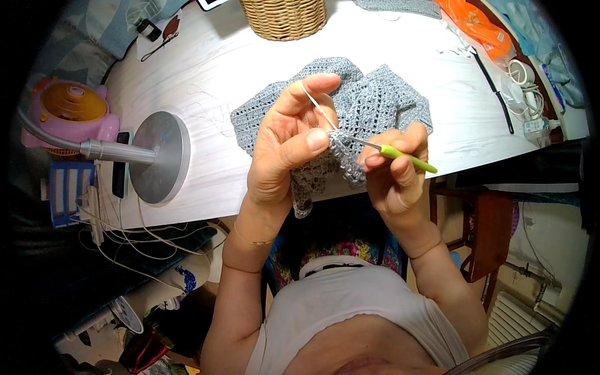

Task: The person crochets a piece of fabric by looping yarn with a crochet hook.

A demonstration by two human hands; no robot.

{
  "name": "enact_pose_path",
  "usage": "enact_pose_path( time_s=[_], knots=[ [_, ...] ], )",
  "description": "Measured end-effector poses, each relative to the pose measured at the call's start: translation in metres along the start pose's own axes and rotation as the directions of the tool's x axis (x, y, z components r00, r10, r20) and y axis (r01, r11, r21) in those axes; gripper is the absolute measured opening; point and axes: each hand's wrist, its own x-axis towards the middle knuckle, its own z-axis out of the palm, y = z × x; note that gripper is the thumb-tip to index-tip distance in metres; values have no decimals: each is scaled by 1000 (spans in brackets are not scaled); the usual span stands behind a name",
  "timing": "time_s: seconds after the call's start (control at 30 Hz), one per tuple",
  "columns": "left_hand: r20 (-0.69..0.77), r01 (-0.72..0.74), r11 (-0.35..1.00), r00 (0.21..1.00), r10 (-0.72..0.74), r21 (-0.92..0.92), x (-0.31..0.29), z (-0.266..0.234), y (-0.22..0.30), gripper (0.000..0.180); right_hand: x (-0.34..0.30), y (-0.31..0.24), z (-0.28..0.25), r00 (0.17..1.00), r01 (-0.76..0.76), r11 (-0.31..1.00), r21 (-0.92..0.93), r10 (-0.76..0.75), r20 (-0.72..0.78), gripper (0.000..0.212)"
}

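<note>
A grey openwork crochet piece (375,94) lies spread over the table's near half, with its near edge raised between my hands. My left hand (284,147) pinches that edge between thumb and fingers. Pale yarn (320,110) runs taut from its raised index finger down to the stitches. In my right hand (400,172) is a crochet hook (400,156) with a green handle and a metal shaft. The hook's tip meets the work beside my left thumb. Whether a loop sits on it is too small to tell.
A wicker basket (284,19) stands at the far side. The round grey lamp base (159,156) is on the left, near a pink fan-like device (72,112). Cables (144,240) hang off the left edge. At right lie a black strip (494,90) and an orange bag (478,28).
</note>
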Motion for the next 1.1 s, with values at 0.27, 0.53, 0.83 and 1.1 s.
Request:
enact_pose_path(
  time_s=[0.27,0.53,0.83,1.1],
  knots=[
    [79,-378,602,883,463,703,-1,19,-5,67,18,-1,15,999,22,998,-60,-24,-21,17],
    [380,-548,164,736,560,820,10,29,-2,71,32,-8,12,873,486,639,-596,-391,292,21],
    [241,-327,163,885,398,931,31,37,25,76,77,-31,26,988,107,992,61,-100,-117,17],
    [260,-305,71,893,368,950,62,41,71,74,122,-50,23,963,-270,947,175,267,42,15]
  ],
)
